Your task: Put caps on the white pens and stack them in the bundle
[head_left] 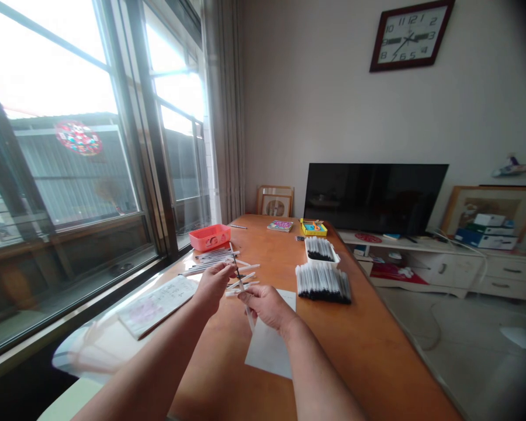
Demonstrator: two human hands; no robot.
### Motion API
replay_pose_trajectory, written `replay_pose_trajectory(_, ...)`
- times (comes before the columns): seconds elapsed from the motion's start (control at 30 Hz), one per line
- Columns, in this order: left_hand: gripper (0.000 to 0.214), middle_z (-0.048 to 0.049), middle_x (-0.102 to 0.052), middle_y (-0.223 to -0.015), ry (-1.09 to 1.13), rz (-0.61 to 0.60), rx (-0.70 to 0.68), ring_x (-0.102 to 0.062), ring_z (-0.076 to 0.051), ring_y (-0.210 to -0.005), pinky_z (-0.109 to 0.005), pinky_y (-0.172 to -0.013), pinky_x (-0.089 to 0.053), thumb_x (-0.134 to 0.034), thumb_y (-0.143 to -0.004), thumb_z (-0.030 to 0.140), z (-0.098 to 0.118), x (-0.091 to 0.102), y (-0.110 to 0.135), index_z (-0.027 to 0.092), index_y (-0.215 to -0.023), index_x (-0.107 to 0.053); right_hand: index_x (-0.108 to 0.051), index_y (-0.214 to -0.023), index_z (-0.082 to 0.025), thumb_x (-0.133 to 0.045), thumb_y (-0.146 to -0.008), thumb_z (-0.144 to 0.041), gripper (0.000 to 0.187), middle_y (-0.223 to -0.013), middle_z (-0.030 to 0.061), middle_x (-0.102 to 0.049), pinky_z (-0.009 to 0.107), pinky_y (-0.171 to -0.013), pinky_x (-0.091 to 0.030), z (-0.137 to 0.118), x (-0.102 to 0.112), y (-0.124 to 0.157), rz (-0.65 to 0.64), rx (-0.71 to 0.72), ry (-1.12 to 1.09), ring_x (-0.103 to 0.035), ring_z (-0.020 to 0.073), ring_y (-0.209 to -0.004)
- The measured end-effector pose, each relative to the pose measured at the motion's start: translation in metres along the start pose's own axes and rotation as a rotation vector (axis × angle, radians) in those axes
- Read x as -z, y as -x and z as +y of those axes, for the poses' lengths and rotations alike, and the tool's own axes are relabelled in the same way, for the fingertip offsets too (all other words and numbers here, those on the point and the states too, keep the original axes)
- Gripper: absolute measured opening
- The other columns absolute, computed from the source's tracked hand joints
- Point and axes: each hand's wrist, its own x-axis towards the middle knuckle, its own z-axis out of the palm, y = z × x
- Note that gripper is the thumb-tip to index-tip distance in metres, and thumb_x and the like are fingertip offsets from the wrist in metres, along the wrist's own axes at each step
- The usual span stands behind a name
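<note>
My left hand (pixel 217 283) pinches a thin pen refill (pixel 232 255), its upper end sticking up past the fingers. Close beside it, my right hand (pixel 266 305) is closed around a whitish pen barrel (pixel 250 320) that points down toward a sheet of white paper (pixel 269 348). The refill's lower end meets the top of the barrel; how deep it sits inside I cannot tell. Behind the hands lie loose pen barrels (pixel 249 267) and a spread of thin refills (pixel 206 263). To the right, a stack of clear pens with black caps (pixel 323 283) rests on the table.
A white tray (pixel 335 263) of more capped pens stands behind the stack. A red plastic basket (pixel 210 238) is at the left edge, near the window. An open notebook (pixel 162 304) lies left of my arm. A yellow box (pixel 314 228) and a booklet (pixel 280 225) sit farther back.
</note>
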Motion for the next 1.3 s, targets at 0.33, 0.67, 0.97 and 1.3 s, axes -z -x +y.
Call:
replay_pose_trajectory(0.33,0.028,-0.0031,-0.064,-0.065,-0.12,-0.102,0.026,-0.056,-0.018,-0.063,-0.028,-0.057,-0.04,-0.068,-0.07,0.046,0.022,-0.005,0.017,0.018,-0.067,-0.069,-0.076,-0.093,-0.016,-0.07,-0.084,-0.053,0.039,-0.059,-0.0035,-0.055,0.024,-0.057,-0.036,-0.005,0.001,0.001,0.052,0.037,-0.002,-0.047,0.0106,-0.055)
replay_pose_trajectory(0.67,0.037,-0.0061,-0.073,-0.075,-0.129,-0.118,-0.011,-0.063,-0.02,-0.073,-0.029,-0.067,-0.045,-0.066,-0.077,0.051,0.012,0.013,0.003,0.017,-0.083,-0.079,-0.077,-0.094,-0.016,-0.07,-0.083,-0.056,0.042,-0.063,-0.0024,-0.056,0.024,-0.056,-0.035,-0.007,0.002,0.002,0.078,0.042,0.008,-0.045,0.0106,-0.055)
replay_pose_trajectory(0.97,0.041,-0.0061,-0.072,-0.075,-0.17,-0.019,0.027,-0.06,-0.019,-0.07,-0.027,-0.062,-0.043,-0.068,-0.074,0.056,0.002,0.038,0.001,0.017,-0.083,-0.079,-0.076,-0.091,-0.015,-0.066,-0.085,-0.054,0.041,-0.064,-0.0012,-0.058,0.024,-0.054,-0.036,-0.003,0.004,0.0,0.108,0.044,0.004,-0.048,0.0111,-0.056)
replay_pose_trajectory(1.3,0.033,-0.0007,-0.064,-0.063,-0.338,-0.017,0.066,-0.051,-0.014,-0.05,-0.025,-0.049,-0.034,-0.067,-0.072,0.048,-0.034,0.064,-0.006,0.017,-0.082,-0.074,-0.073,-0.096,-0.013,-0.065,-0.086,-0.056,0.044,-0.065,0.0016,-0.063,0.022,-0.051,-0.032,0.003,0.012,-0.006,0.239,0.01,-0.091,-0.044,0.0089,-0.052)
